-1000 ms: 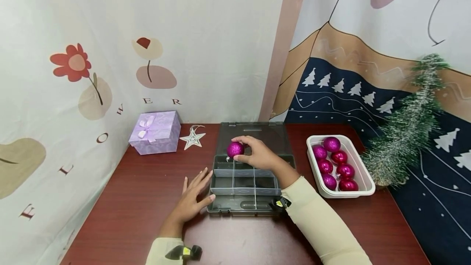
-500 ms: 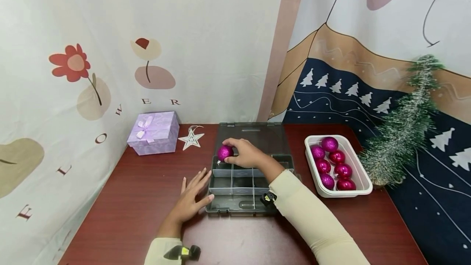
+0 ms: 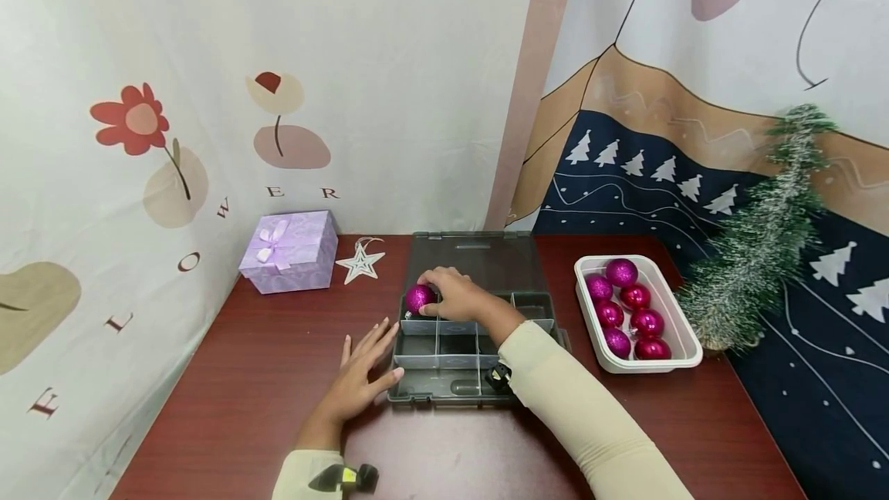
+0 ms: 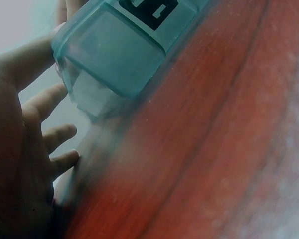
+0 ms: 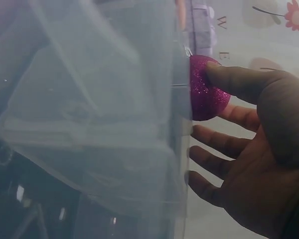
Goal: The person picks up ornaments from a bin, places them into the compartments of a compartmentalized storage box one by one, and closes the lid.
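My right hand (image 3: 454, 296) pinches a glittery magenta bauble (image 3: 420, 299) between thumb and fingers, at the back left compartment of a dark see-through divider box (image 3: 458, 384). In the right wrist view the bauble (image 5: 205, 92) shows beside the box wall, its small metal cap at the top. The box lies open, its lid (image 3: 479, 253) folded back toward the wall. My left hand (image 3: 361, 376) rests with spread fingers at the left side of the box. In the left wrist view the thumb and fingertips touch or nearly touch the box corner (image 4: 109, 50).
On the right stands a white tub (image 3: 687, 330) holding several magenta baubles, shiny and glittery. Behind it leans a small frosted Christmas tree (image 3: 764, 245). A lilac gift box (image 3: 295, 253) and a white star ornament (image 3: 361, 261) lie at the back left of the brown table (image 3: 243, 384).
My right hand has carried the bauble leftward and then down, from above the box to its back left compartment. The left hand has stayed in place.
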Motion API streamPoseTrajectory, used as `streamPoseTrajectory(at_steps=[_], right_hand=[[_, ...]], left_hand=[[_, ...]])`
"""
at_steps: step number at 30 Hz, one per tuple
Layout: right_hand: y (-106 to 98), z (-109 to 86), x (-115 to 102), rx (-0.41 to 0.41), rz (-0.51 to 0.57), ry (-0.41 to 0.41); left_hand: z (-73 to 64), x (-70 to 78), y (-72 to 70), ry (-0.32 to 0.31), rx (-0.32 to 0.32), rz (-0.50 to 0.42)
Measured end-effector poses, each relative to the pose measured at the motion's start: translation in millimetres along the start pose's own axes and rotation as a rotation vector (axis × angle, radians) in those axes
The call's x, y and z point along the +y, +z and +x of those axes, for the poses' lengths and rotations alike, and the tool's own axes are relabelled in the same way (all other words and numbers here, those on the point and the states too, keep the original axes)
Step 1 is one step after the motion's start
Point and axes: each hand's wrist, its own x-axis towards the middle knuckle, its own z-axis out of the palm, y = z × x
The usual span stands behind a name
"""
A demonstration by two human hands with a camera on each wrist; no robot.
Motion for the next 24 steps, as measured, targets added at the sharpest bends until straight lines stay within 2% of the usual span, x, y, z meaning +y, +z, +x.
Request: streamPoseTrajectory(at_steps=[10,24], right_hand=[[9.1,3.7,4.4,-0.042,-0.048,0.047],[8.3,2.9,9.3,-0.078,-0.054,0.048]], left_hand=[[0.4,-1.5,0.5,0.020,0.011,0.012],[0.8,-2.1,1.6,0.032,0.019,0.001]])
